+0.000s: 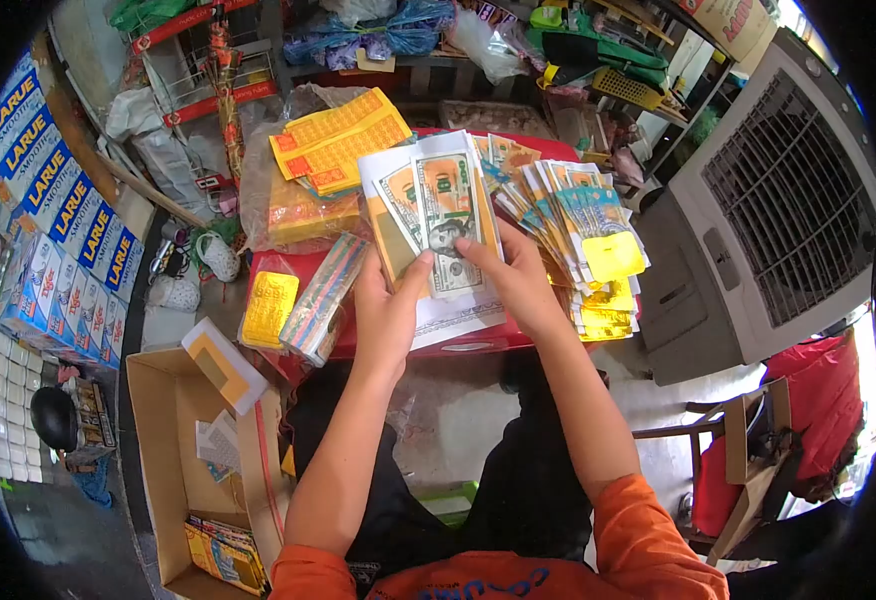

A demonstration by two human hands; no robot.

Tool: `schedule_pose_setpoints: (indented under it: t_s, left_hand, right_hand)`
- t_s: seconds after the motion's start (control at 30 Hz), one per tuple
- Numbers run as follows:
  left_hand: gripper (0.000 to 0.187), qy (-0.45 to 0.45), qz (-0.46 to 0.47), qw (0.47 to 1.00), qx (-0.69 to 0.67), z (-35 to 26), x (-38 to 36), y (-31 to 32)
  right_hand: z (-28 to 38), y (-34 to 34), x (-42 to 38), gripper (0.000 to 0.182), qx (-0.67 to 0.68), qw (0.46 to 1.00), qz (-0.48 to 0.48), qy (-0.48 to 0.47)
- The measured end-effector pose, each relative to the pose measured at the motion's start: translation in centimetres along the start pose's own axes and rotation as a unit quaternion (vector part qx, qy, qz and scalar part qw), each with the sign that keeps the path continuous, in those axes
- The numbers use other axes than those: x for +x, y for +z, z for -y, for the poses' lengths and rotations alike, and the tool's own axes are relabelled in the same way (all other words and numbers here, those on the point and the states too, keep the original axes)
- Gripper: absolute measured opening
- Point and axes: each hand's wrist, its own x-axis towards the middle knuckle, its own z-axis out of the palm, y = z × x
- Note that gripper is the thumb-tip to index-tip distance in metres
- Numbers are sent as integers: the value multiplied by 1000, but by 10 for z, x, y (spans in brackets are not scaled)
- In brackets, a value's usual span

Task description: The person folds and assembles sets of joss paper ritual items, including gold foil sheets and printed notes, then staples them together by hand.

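Observation:
Both my hands hold a stack of papers over the red table (458, 350). On top lie fanned dollar-style paper notes (448, 205), over a white sheet (468, 318) and yellow-brown paper. My left hand (390, 305) grips the left edge, thumb on top. My right hand (520, 285) grips the right side, its thumb pressing on the top note's portrait. Right of the stack lie fanned bundles of printed notes (563, 205) and shiny yellow packets (613, 257). To the left are a plastic-wrapped bundle (323, 300) and a gold packet (270, 310).
Orange-yellow printed sheets (343, 140) lie on a plastic-wrapped pack at the table's back left. An open cardboard box (163, 450) with printed papers stands at lower left. Beer cartons (58, 170) are stacked further left. A grey air cooler (758, 200) stands on the right.

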Motion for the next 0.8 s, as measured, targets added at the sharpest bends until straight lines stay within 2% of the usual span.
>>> schedule_pose_setpoints:
  t_s: [0.07,0.23,0.37,0.47,0.53,0.63,0.8]
  left_hand:
    - [41,2,5,999,-37,-2,-2,1]
    - [40,-20,32,999,-26,7,-3,0]
    - [37,-47,63,997,-27,7,-3,4]
    - [35,-45,61,997,-19,10,-3,3]
    - [34,-4,45,999,2,10,-3,3]
    - [35,-2,39,999,4,3,-5,3]
    - [35,-3,27,1000,-2,0,-6,4]
  right_hand:
    - [3,1,-2,34,3,1000,-13,-5]
    - [0,-3,-1,28,-13,996,-80,-44]
    - [7,-6,-8,29,-39,995,-93,-26]
    - [7,-9,-10,31,-18,997,-67,-24]
    - [4,-14,-10,32,-6,999,-42,-29]
    - [4,-21,-12,32,-35,999,-15,9]
    - [11,-22,-15,34,-31,999,4,12]
